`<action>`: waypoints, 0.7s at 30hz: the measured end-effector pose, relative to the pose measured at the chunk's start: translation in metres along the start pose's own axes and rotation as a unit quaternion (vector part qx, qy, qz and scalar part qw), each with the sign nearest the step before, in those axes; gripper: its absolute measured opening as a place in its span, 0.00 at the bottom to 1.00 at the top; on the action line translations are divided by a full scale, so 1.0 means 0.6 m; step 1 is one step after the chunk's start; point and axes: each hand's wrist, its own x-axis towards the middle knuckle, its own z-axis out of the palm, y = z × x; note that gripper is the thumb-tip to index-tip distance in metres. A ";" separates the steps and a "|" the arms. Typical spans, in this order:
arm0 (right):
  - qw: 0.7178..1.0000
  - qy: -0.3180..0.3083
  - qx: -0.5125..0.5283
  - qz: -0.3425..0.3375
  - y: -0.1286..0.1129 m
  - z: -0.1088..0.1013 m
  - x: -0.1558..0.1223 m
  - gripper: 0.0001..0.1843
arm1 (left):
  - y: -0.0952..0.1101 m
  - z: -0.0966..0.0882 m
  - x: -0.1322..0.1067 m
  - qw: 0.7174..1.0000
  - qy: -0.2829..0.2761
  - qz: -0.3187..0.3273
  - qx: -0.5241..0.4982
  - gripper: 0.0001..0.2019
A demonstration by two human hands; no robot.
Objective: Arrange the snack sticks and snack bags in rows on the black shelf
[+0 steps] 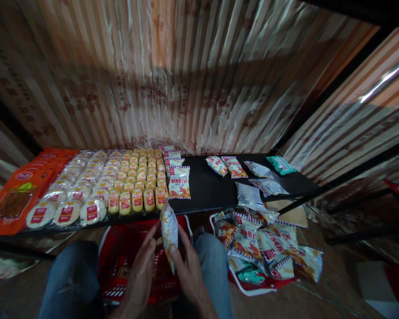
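A white and yellow snack bag (pixel 169 235) is upright and turned nearly edge-on above the red basket below the shelf. My right hand (pixel 188 266) grips it from the right, thumb pressed on its face. My left hand (pixel 142 268) is at the bag's left side, fingers stretched out toward it; whether the fingertips touch it I cannot tell. Just beyond, on the black shelf (pixel 209 190), matching snack bags (pixel 178 182) stand in an overlapping row. Beside them are rows of small yellow wrapped cakes (pixel 137 200).
Round white wrapped cakes (pixel 66 212) and orange packets (pixel 16 195) fill the shelf's left. Loose bags (pixel 234 167) and a green packet (pixel 281 165) lie at right. A red basket (pixel 111 248) sits between my knees; another basket (pixel 252 290), heaped with snack bags, stands right.
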 end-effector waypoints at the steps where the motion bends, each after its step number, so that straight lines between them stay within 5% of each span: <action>1: 1.000 -0.005 0.009 0.000 -0.002 -0.003 0.001 0.31 | 0.000 0.001 -0.002 1.000 -0.011 0.003 0.011 0.27; 6: 0.999 0.010 -0.015 -0.034 -0.002 -0.020 0.007 0.28 | -0.017 0.001 -0.001 0.998 -0.041 0.020 0.049 0.28; 16: 0.983 0.105 0.134 0.075 0.029 -0.050 0.021 0.31 | -0.031 0.027 0.009 0.952 -0.029 0.203 0.225 0.20; 21: 0.981 0.068 0.167 0.075 0.019 -0.049 0.042 0.26 | -0.030 0.021 0.025 0.931 -0.075 0.190 0.303 0.18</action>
